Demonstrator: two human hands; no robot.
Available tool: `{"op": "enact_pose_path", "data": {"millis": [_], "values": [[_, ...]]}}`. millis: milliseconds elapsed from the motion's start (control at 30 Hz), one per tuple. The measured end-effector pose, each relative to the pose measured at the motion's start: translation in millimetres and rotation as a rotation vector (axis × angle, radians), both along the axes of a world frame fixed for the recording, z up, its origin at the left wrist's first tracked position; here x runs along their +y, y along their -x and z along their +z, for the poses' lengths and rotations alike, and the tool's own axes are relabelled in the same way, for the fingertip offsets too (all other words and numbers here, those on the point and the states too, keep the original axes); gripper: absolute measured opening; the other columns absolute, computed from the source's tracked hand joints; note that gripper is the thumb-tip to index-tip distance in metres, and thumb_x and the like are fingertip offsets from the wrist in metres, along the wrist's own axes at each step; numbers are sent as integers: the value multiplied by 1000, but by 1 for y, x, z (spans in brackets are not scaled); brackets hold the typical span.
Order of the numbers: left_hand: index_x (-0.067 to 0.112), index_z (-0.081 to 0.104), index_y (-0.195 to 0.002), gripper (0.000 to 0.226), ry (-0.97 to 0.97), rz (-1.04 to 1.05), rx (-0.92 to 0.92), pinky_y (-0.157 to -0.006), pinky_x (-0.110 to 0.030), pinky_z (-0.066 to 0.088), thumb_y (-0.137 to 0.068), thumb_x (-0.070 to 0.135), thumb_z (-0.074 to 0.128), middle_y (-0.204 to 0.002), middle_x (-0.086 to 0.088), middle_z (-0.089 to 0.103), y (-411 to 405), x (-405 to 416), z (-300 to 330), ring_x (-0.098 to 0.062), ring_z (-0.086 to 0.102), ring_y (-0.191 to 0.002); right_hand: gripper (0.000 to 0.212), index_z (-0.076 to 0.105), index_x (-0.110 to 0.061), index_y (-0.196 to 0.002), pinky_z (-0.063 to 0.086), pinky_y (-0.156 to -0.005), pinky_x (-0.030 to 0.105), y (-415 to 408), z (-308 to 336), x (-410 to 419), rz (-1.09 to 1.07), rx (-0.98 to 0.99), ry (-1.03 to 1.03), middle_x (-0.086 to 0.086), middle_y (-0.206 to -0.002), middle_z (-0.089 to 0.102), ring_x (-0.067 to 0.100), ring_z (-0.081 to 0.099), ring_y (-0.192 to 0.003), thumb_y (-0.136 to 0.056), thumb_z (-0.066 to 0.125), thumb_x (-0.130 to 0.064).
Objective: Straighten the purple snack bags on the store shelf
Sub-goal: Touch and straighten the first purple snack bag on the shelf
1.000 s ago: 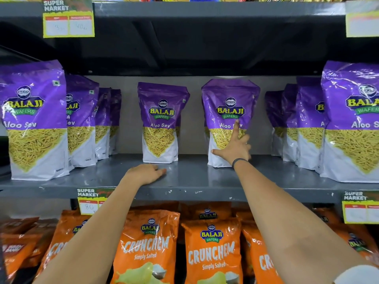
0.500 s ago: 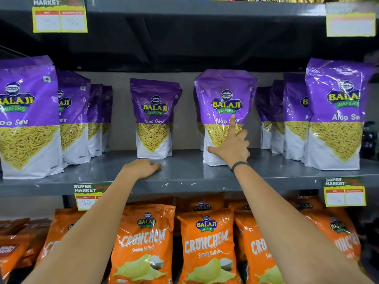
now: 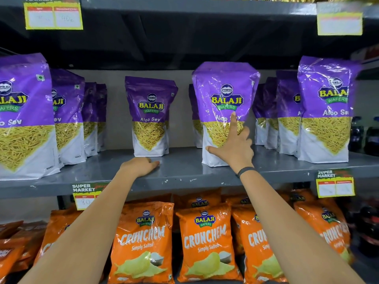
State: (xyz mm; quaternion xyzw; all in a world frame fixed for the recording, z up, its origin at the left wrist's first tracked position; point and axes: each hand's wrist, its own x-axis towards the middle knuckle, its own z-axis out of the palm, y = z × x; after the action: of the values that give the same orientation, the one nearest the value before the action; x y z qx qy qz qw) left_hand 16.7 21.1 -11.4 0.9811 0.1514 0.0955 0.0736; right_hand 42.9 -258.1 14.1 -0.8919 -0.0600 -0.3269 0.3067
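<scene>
Purple Aloo Sev snack bags stand upright on the grey shelf (image 3: pixel 184 172). My right hand (image 3: pixel 235 148) lies against the front of one purple bag (image 3: pixel 225 93) near the shelf's middle, index finger pointing up, thumb out to the left, other fingers curled at its right side. That bag stands further forward than the lone purple bag (image 3: pixel 150 111) to its left. My left hand (image 3: pixel 139 167) rests palm down on the shelf's front in front of the lone bag, holding nothing. Rows of purple bags stand at the left (image 3: pixel 22 119) and right (image 3: pixel 328 103).
Orange Crunchem chip bags (image 3: pixel 205 242) fill the shelf below. Yellow price tags (image 3: pixel 86 194) (image 3: pixel 335 184) hang from the shelf's front edge. Another shelf (image 3: pixel 184 7) lies close overhead. Dark bottles (image 3: pixel 369 138) stand at the far right.
The purple bag under my right hand has come forward toward the shelf's front edge and looks larger. My left hand stays on the shelf. The view has shifted slightly right.
</scene>
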Motion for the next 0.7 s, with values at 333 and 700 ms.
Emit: {"op": "enact_pose_path", "data": {"millis": [333,700], "values": [[19,60,-123,60,8,16,11,-108,-45,41,-92,59,28,-137,-13,57,0,-1,1,-30,53,-125,123,-10,-38,-149,45,-90,53,16,-2,-9,-2,-23,4,16,-149,17,44,38,-124,-64,77,-56],[24,57,-129,63,1,25,10,-109,-45,41,-90,63,26,-144,-9,53,2,-1,2,-29,51,-129,121,-7,-37,-149,47,-90,56,24,-8,-13,-24,-86,5,17,-149,19,45,39,-125,-64,75,-60]]}}
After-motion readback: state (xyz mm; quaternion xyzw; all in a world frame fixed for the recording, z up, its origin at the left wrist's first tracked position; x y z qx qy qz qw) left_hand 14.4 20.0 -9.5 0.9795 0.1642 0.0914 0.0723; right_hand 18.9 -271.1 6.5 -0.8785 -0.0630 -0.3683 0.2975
